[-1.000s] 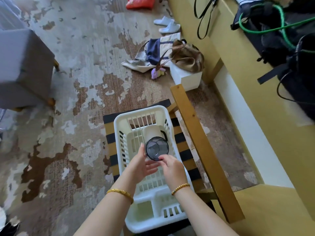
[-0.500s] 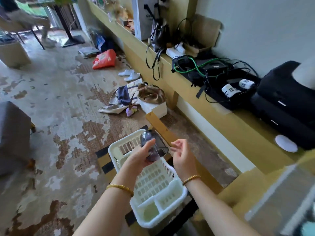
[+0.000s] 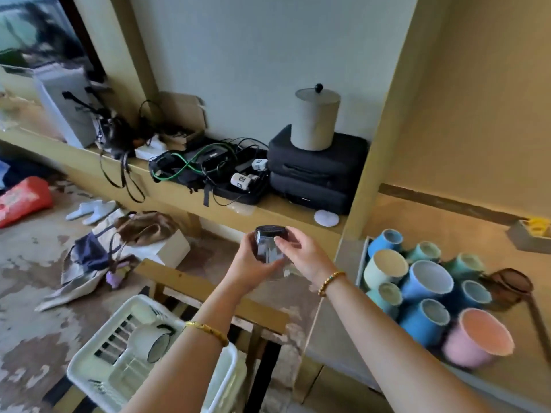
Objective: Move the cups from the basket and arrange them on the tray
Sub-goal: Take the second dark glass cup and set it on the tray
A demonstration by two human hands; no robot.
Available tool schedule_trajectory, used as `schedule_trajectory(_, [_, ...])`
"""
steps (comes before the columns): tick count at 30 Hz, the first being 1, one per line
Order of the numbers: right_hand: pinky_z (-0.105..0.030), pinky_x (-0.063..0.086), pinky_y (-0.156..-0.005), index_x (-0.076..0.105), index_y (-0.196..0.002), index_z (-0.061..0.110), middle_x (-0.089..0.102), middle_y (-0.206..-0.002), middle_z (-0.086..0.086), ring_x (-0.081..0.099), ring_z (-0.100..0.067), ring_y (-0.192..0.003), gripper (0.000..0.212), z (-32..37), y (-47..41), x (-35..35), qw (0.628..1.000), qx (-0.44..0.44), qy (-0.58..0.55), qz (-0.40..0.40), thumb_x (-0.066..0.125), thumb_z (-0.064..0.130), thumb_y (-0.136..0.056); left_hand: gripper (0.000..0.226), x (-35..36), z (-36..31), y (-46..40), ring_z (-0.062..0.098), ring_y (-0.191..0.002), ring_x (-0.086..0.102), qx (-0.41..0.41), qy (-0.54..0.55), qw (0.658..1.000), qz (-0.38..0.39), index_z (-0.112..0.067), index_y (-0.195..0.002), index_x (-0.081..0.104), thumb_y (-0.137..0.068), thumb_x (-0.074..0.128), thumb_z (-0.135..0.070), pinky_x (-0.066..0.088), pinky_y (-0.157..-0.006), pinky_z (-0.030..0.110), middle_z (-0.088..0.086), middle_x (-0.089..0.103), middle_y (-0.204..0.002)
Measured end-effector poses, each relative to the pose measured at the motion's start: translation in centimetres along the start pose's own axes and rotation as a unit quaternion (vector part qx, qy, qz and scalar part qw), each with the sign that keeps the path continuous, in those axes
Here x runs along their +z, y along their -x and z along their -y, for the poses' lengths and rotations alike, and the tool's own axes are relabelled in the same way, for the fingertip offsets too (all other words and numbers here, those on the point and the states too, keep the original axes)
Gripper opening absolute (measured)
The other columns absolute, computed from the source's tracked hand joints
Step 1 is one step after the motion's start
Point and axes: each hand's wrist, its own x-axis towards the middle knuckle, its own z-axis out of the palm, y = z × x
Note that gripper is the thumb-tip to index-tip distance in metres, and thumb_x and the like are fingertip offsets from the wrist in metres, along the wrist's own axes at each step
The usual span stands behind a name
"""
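My left hand (image 3: 247,263) and right hand (image 3: 301,254) both curl around the dark glass cup (image 3: 269,244), mid-frame, clear of edges; white basket (image 3: 89,380) lower left holds one cup (image 3: 152,342); tray (image 3: 362,260) right, crowded with mugs (image 3: 429,278); worn floor (image 3: 44,263) left.

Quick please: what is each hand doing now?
Left hand: holds the dark glass cup.
Right hand: holds the same cup.

No text, brand or number was legible anywhere. Two small white blocks (image 3: 242,180) among the cables on the shelf bore black square-patterned markers, not readable as characters. The red bag (image 3: 22,201) on the floor carried pale print, too blurred to make out.
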Motion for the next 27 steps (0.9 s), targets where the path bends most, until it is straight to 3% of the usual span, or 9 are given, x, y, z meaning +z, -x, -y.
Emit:
schedule_trajectory(3, [-0.007, 0.044, -0.076, 0.051, -0.109, 0.031, 0.061, -0.098, 0.017, 0.059, -0.005, -0.096, 0.026, -1.2, 1.2, -5.6, 0.999, 0.007, 0.012, -0.043, 0.061, 0.037, -0.086, 0.072, 5.8, -2.7, -0.7, 0.017, -0.107, 0.057, 0.057, -0.045, 0.997, 0.032, -0.021, -0.125, 0.037, -0.067, 0.080, -0.022, 0.052, -0.090, 0.042, 0.000, 0.055, -0.119])
schedule_trajectory(7, [-0.034, 0.044, -0.100, 0.044, -0.127, 0.014, 0.060, -0.121, -0.003, 0.057, -0.018, -0.113, 0.058, -3.9, 3.8, -13.5, 0.995, 0.038, -0.008, -0.092, 0.072, 0.030, -0.078, 0.073, 14.5, -5.7, -1.0, 0.012, -0.111, 0.053, 0.125, -0.066, 0.988, 0.056, -0.022, -0.123, 0.039, -0.064, 0.080, -0.018, 0.042, -0.090, 0.023, -0.003, 0.053, -0.123])
schedule_trajectory(12, [-0.020, 0.040, -0.090, 0.037, -0.128, 0.011, 0.053, -0.117, -0.001, 0.052, -0.014, -0.110, 0.065, -7.1, 7.9, -24.0, 0.988, 0.055, 0.015, -0.142, 0.075, 0.020, -0.076, 0.074, 26.1, -8.6, -0.9, 0.010, -0.106, 0.052, 0.166, -0.097, 0.978, 0.086, -0.022, -0.124, 0.038, -0.063, 0.081, -0.020, 0.043, -0.086, 0.028, -0.007, 0.054, -0.120])
schedule_trajectory(16, [-0.014, 0.035, -0.086, 0.033, -0.130, 0.011, 0.051, -0.115, 0.000, 0.048, -0.011, -0.105, 0.070, -10.0, 10.9, -30.7, 0.982, 0.083, 0.033, -0.168, 0.075, 0.022, -0.076, 0.074, 34.1, -9.9, -0.3, 0.021, -0.113, 0.054, 0.204, -0.083, 0.968, 0.122, -0.013, -0.125, 0.039, -0.062, 0.079, -0.014, 0.046, -0.093, 0.036, 0.003, 0.055, -0.121])
schedule_trajectory(18, [-0.008, 0.034, -0.080, 0.032, -0.131, 0.011, 0.049, -0.112, 0.001, 0.047, -0.011, -0.103, 0.071, -11.5, 12.2, -33.0, 0.976, 0.095, 0.042, -0.190, 0.075, 0.022, -0.076, 0.074, 37.2, -10.4, 0.1, 0.020, -0.113, 0.053, 0.215, -0.121, 0.961, 0.126, -0.015, -0.127, 0.040, -0.063, 0.078, -0.017, 0.044, -0.090, 0.029, 0.003, 0.056, -0.121])
schedule_trajectory(21, [-0.017, 0.042, -0.083, 0.035, -0.127, 0.014, 0.053, -0.116, -0.001, 0.052, -0.015, -0.106, 0.070, -13.9, 14.0, -35.4, 0.963, 0.108, 0.019, -0.246, 0.078, 0.020, -0.071, 0.072, 40.9, -10.8, 0.3, 0.021, -0.113, 0.050, 0.238, -0.162, 0.947, 0.143, -0.013, -0.126, 0.043, -0.063, 0.078, -0.018, 0.040, -0.091, 0.027, 0.005, 0.056, -0.120])
schedule_trajectory(24, [-0.013, 0.044, -0.078, 0.038, -0.118, 0.019, 0.053, -0.108, 0.005, 0.052, -0.012, -0.102, 0.068, -16.4, 15.3, -37.0, 0.950, 0.119, -0.013, -0.289, 0.081, 0.013, -0.066, 0.069, 43.3, -11.3, -0.2, 0.025, -0.119, 0.045, 0.231, -0.216, 0.922, 0.225, -0.017, -0.129, 0.043, -0.066, 0.072, -0.017, 0.038, -0.099, 0.034, 0.006, 0.055, -0.123])
schedule_trajectory(27, [-0.012, 0.046, -0.078, 0.037, -0.118, 0.017, 0.051, -0.115, -0.003, 0.052, -0.015, -0.105, 0.071, -18.7, 16.2, -37.9, 0.939, 0.137, -0.028, -0.314, 0.082, 0.009, -0.064, 0.068, 45.1, -11.5, -0.8, 0.028, -0.118, 0.051, 0.213, -0.268, 0.889, 0.303, -0.018, -0.134, 0.039, -0.073, 0.068, -0.020, 0.042, -0.099, 0.040, 0.010, 0.059, -0.123])
